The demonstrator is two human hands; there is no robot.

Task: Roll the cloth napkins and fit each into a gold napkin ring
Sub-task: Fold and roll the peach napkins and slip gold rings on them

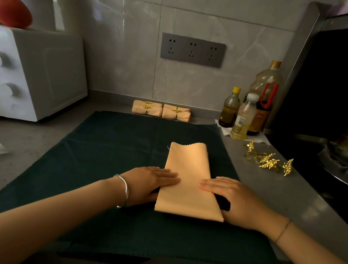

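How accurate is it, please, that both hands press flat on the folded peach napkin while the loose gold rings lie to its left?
The side is wrong: the head view shows the left hand and right hand flat on the folded peach napkin, but the loose gold rings lie to its right.

peach napkin folded flat, finished ringed rolls beyond, loose gold rings at right

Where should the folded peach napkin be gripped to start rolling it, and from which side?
Probably at the near short edge of the peach napkin, pinching both near corners from the person's side. It lies flat as a long strip running away on the green cloth, and the left hand and right hand flank that end.
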